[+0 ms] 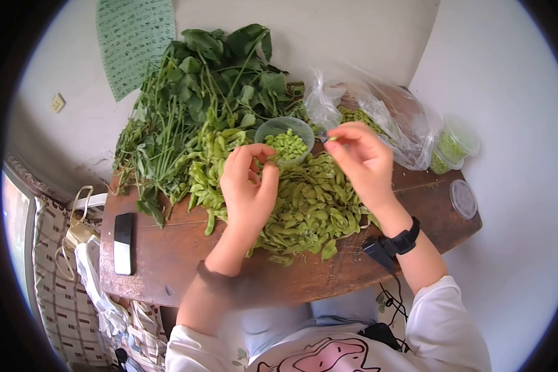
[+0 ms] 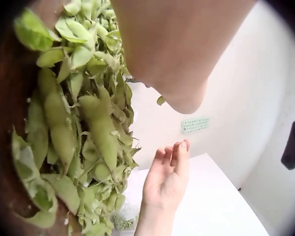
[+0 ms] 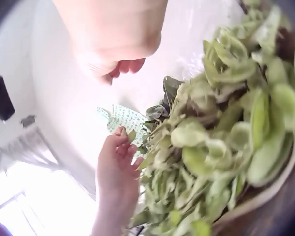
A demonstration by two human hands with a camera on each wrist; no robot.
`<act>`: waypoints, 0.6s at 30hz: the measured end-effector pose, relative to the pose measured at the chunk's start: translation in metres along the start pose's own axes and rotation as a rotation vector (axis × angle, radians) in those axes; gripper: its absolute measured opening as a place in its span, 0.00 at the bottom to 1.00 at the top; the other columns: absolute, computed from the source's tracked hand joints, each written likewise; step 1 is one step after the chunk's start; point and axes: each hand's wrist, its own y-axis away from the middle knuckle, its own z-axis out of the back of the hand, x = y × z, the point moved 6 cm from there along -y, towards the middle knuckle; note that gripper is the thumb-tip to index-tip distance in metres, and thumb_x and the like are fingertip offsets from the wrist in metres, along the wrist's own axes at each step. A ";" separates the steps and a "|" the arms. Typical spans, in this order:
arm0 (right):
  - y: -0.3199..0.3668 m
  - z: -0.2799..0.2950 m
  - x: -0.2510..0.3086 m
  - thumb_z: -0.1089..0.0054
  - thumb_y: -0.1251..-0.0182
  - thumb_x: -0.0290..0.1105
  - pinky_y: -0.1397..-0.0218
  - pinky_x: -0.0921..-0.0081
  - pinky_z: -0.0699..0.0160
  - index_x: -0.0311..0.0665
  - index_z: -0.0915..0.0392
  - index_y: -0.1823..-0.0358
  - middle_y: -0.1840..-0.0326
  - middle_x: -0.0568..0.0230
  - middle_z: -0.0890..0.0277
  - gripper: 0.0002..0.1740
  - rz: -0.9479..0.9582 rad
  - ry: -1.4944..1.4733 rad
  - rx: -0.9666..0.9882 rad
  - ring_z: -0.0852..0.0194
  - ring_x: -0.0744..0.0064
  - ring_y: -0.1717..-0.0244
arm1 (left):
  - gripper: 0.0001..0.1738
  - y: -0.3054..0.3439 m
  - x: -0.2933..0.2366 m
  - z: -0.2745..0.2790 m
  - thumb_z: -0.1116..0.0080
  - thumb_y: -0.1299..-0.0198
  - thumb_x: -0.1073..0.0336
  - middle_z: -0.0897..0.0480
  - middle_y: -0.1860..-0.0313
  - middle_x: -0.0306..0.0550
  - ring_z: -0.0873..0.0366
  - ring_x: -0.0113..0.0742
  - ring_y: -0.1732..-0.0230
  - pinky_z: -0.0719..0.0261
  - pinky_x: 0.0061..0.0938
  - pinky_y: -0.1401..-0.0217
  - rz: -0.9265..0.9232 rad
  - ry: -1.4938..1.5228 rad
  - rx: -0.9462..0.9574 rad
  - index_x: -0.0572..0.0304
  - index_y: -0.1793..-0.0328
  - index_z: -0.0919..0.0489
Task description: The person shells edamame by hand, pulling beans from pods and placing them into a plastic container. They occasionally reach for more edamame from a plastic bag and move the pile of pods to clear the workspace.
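My left hand is held over the heap of soybean pods, thumb and index finger pinching a green soybean pod. In the left wrist view a bit of that pod shows past the near hand. My right hand is raised to the right of the bowl, with a small green piece between thumb and index fingertips; whether it is a bean or pod I cannot tell. Between the hands and behind them stands a clear plastic bowl with shelled green soybeans in it.
Leafy soybean stalks fill the table's back left. A clear plastic bag with pods, tubs of green beans and a round lid are at right. A phone lies at the wooden table's left edge.
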 end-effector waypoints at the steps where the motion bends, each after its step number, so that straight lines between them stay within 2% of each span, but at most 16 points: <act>1: -0.007 0.003 0.004 0.35 0.33 0.19 0.50 0.78 0.25 0.30 0.18 0.51 0.51 0.63 0.21 0.10 0.060 0.079 -0.005 0.24 0.77 0.53 | 0.11 0.000 0.002 0.000 0.42 0.44 0.80 0.22 0.65 0.40 0.27 0.27 0.70 0.30 0.20 0.74 0.030 0.071 -0.039 0.61 0.56 0.19; 3: -0.021 -0.004 0.008 0.34 0.33 0.21 0.49 0.77 0.25 0.31 0.18 0.52 0.50 0.64 0.22 0.09 0.121 0.153 -0.016 0.26 0.77 0.52 | 0.11 -0.001 0.002 0.004 0.42 0.43 0.80 0.22 0.64 0.41 0.25 0.28 0.68 0.26 0.20 0.73 0.056 0.138 -0.074 0.61 0.55 0.20; 5: -0.034 -0.015 0.007 0.31 0.36 0.25 0.46 0.77 0.28 0.38 0.16 0.49 0.54 0.65 0.18 0.14 0.079 0.369 -0.083 0.24 0.73 0.53 | 0.09 0.000 0.006 0.003 0.47 0.34 0.78 0.22 0.55 0.44 0.19 0.31 0.58 0.20 0.20 0.67 0.181 0.281 -0.056 0.65 0.50 0.22; 6: -0.039 -0.015 -0.001 0.31 0.36 0.25 0.46 0.77 0.28 0.38 0.16 0.49 0.54 0.65 0.18 0.14 0.078 0.370 -0.084 0.24 0.73 0.53 | 0.08 0.002 0.008 0.001 0.49 0.30 0.76 0.22 0.51 0.46 0.16 0.33 0.52 0.17 0.20 0.63 0.246 0.355 -0.046 0.67 0.48 0.23; 8: -0.042 -0.037 -0.030 0.30 0.36 0.30 0.45 0.76 0.28 0.40 0.14 0.53 0.55 0.66 0.17 0.11 0.095 0.754 0.254 0.23 0.72 0.52 | 0.08 0.003 0.009 0.000 0.49 0.30 0.77 0.22 0.50 0.46 0.16 0.33 0.52 0.16 0.21 0.63 0.258 0.379 -0.028 0.68 0.48 0.23; 10: -0.046 -0.038 -0.019 0.30 0.35 0.33 0.48 0.77 0.26 0.38 0.12 0.53 0.56 0.65 0.15 0.12 0.053 0.658 0.240 0.22 0.75 0.55 | 0.08 0.000 0.014 0.000 0.48 0.30 0.77 0.22 0.48 0.48 0.15 0.34 0.52 0.14 0.22 0.63 0.265 0.425 -0.010 0.70 0.47 0.23; 12: -0.035 -0.040 -0.031 0.30 0.33 0.34 0.52 0.78 0.23 0.34 0.14 0.48 0.54 0.61 0.14 0.16 -0.546 0.237 0.360 0.19 0.77 0.55 | 0.08 -0.001 0.016 -0.002 0.46 0.31 0.78 0.23 0.49 0.48 0.15 0.33 0.52 0.13 0.22 0.62 0.263 0.463 -0.008 0.70 0.48 0.23; 13: -0.029 -0.045 -0.023 0.32 0.31 0.34 0.52 0.80 0.21 0.30 0.15 0.45 0.55 0.58 0.13 0.18 -0.597 0.109 0.359 0.18 0.79 0.55 | 0.07 -0.001 0.012 -0.003 0.45 0.31 0.78 0.23 0.49 0.47 0.15 0.33 0.52 0.12 0.23 0.62 0.225 0.471 0.000 0.70 0.49 0.22; 14: -0.025 -0.047 -0.021 0.32 0.31 0.34 0.52 0.80 0.21 0.30 0.15 0.45 0.55 0.58 0.13 0.18 -0.603 0.111 0.359 0.18 0.79 0.55 | 0.06 -0.001 0.009 -0.004 0.45 0.31 0.78 0.23 0.49 0.47 0.15 0.33 0.52 0.12 0.23 0.61 0.187 0.480 0.013 0.71 0.50 0.22; 16: -0.016 -0.052 -0.017 0.34 0.29 0.32 0.49 0.79 0.21 0.29 0.15 0.47 0.55 0.58 0.13 0.16 -0.632 -0.101 0.342 0.18 0.78 0.53 | 0.05 0.000 0.005 -0.005 0.44 0.32 0.78 0.23 0.49 0.47 0.16 0.33 0.51 0.11 0.24 0.59 0.185 0.471 0.045 0.71 0.52 0.20; 18: -0.017 -0.050 -0.015 0.35 0.29 0.31 0.49 0.79 0.21 0.29 0.15 0.48 0.56 0.59 0.13 0.14 -0.617 -0.087 0.311 0.19 0.79 0.54 | 0.04 -0.001 0.007 -0.006 0.43 0.33 0.78 0.23 0.49 0.47 0.17 0.33 0.51 0.11 0.25 0.57 0.169 0.484 0.068 0.72 0.54 0.20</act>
